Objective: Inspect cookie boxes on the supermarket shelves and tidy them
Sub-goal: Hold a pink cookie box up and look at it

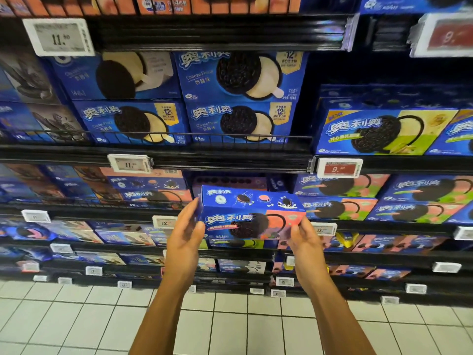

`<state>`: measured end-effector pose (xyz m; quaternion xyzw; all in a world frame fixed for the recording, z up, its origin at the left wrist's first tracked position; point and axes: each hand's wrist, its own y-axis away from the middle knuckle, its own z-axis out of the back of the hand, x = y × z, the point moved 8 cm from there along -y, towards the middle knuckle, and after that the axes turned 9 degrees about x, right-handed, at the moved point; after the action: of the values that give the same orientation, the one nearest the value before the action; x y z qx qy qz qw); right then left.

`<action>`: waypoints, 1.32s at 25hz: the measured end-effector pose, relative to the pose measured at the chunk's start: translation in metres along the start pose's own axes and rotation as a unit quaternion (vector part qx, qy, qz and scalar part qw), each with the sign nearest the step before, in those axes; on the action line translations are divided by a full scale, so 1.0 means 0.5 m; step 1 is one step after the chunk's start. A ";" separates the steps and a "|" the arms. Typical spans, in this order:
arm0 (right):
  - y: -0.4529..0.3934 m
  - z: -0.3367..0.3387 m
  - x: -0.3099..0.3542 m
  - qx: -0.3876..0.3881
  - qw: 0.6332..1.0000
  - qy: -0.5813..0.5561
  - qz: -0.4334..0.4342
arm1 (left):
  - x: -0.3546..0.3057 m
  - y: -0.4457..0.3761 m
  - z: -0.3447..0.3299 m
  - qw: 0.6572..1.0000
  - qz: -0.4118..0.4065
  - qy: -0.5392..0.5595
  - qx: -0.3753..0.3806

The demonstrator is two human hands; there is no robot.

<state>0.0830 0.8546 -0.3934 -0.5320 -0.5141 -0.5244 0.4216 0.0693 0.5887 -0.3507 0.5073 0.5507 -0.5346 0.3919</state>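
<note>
I hold the cookie box (249,213) between my left hand (183,242) at its left end and my right hand (304,243) at its right end, near side of the shelves. Beyond it lies a shelf gap (230,180); stacked boxes (337,198) sit right, more boxes (151,190) left

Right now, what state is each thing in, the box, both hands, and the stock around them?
Cookie box: off the shelf, held upright, closed.
Left hand: grips the box's left end.
Right hand: pinches its right end.
Cheese-flavour boxes: stacked two high, facing out.
</note>
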 end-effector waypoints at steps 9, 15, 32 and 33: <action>-0.028 0.009 -0.052 0.030 0.989 -0.126 -0.073 | -0.085 0.007 -0.093 0.991 -0.037 -0.120 0.042; -0.028 0.019 -0.046 0.054 0.990 -0.120 -0.058 | -0.098 0.008 -0.106 0.994 -0.044 -0.096 0.026; -0.039 0.006 -0.011 -0.066 0.997 -0.027 -0.017 | 0.040 -0.076 -0.004 0.974 0.145 -0.155 -0.073; -0.048 0.004 -0.005 -0.074 0.997 -0.015 -0.014 | 0.036 -0.089 -0.003 0.976 0.145 -0.146 -0.075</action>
<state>0.0595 0.8589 -0.3983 -0.5623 -0.4873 -0.5591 0.3659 0.0228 0.5967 -0.3594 0.4670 0.4464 -0.4975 0.5789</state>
